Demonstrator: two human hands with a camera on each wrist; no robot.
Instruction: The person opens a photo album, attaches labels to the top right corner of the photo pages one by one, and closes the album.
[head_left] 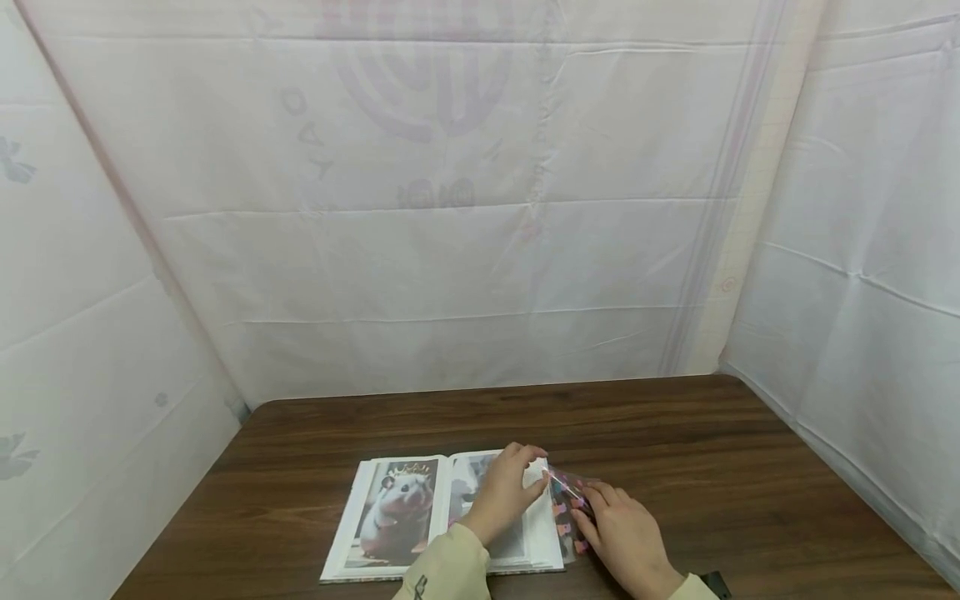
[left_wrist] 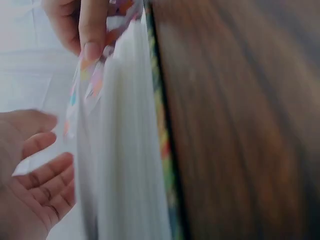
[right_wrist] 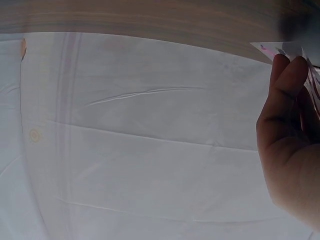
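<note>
An open photo album (head_left: 442, 558) lies on the table, with a picture of a crowned white hamster (head_left: 397, 508) on its left page. My left hand (head_left: 506, 492) is over the right page, fingers loosely bent near its outer edge; in the left wrist view this hand (left_wrist: 37, 170) holds nothing. A clear sheet with small pink and orange shapes (head_left: 562, 529) juts out past the album's right side. My right hand (head_left: 622, 533) pinches this sheet between thumb and fingers, which also shows in the right wrist view, where the hand (right_wrist: 287, 130) partly hides it.
The dark wooden table (head_left: 300, 500) spreads around the album. White cloth walls (head_left: 450, 275) with faint prints rise behind the table and along both sides. The album's patterned cover edge (left_wrist: 162, 135) shows beneath its thick stack of pages.
</note>
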